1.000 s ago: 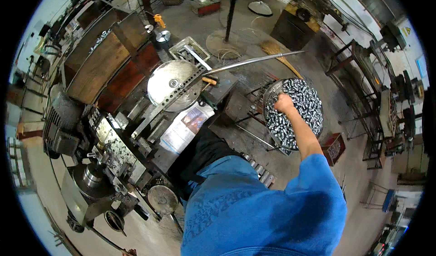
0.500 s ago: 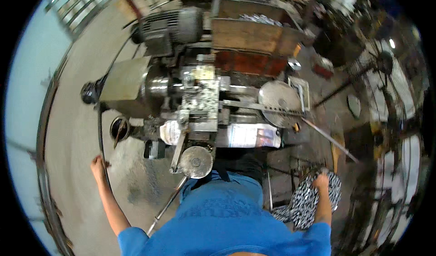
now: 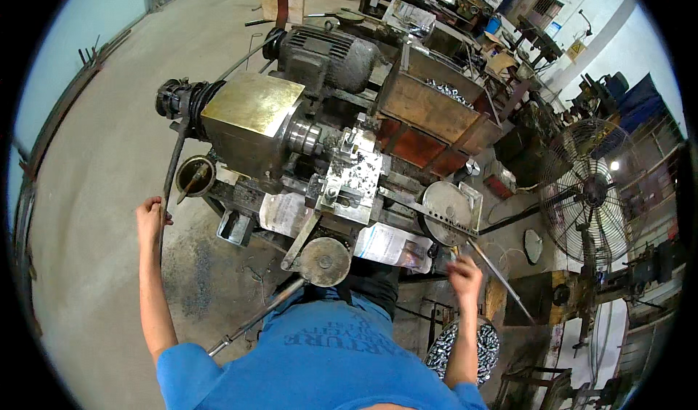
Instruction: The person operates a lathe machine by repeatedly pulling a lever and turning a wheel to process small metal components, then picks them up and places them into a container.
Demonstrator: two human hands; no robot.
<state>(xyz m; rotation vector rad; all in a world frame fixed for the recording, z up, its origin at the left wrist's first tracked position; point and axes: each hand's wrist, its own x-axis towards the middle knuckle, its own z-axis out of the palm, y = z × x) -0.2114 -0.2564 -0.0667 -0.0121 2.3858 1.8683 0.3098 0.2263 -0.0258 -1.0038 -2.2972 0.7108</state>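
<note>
My left hand (image 3: 150,215) is closed around a long dark rod (image 3: 171,181) that slopes down from the pulley end of a lathe-like machine. My right hand (image 3: 465,275) is raised at the machine's near right, its fingers curled together and partly blurred; anything in them is too small to make out. Below that forearm sits a round container heaped with small shiny metal pieces (image 3: 488,346). Between my hands lies the machine's metal slide block (image 3: 353,181), facing the round chuck (image 3: 304,136). A round handwheel-like disc (image 3: 325,261) is close to my body.
A motor (image 3: 327,57) and a rusty bin (image 3: 425,104) holding metal pieces stand behind the machine. Right of it are another round disc (image 3: 445,210), a slanted metal bar (image 3: 502,279) and a large fan (image 3: 592,192). An open pot (image 3: 195,177) stands at the left.
My right hand has lifted from the heap of metal pieces toward the machine. My left hand has moved up, still around the rod. The view has turned and shows more of the room.
</note>
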